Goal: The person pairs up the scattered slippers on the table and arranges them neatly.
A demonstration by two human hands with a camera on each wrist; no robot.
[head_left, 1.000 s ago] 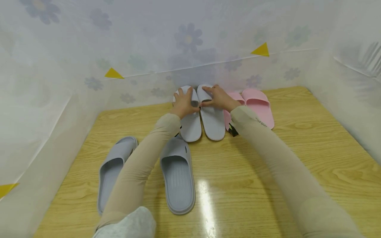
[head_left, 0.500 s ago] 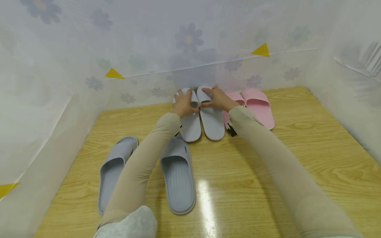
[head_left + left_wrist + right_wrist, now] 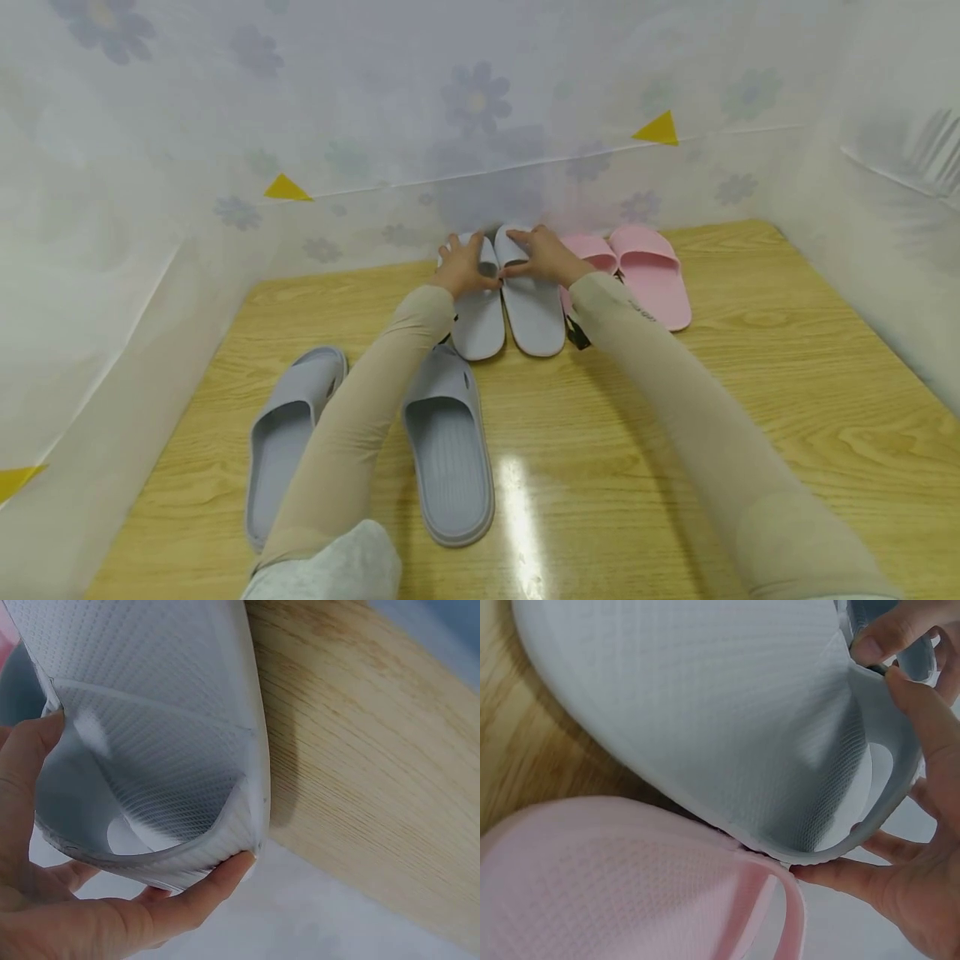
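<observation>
A pale grey pair of slippers stands side by side at the back of the wooden table, toes against the curtain. My left hand grips the strap of the left pale slipper; in the left wrist view its fingers curl under the strap of that slipper. My right hand grips the strap of the right pale slipper. In the right wrist view its fingers hook round the strap edge of that slipper, which touches a pink slipper.
A pink pair stands just right of the pale pair. Two blue-grey slippers lie near the front left, one on each side of my left forearm. A flowered white curtain walls the table at the back and both sides.
Both hands have nudged the pale pair a little farther back toward the curtain. The pink and blue-grey slippers have not moved.
</observation>
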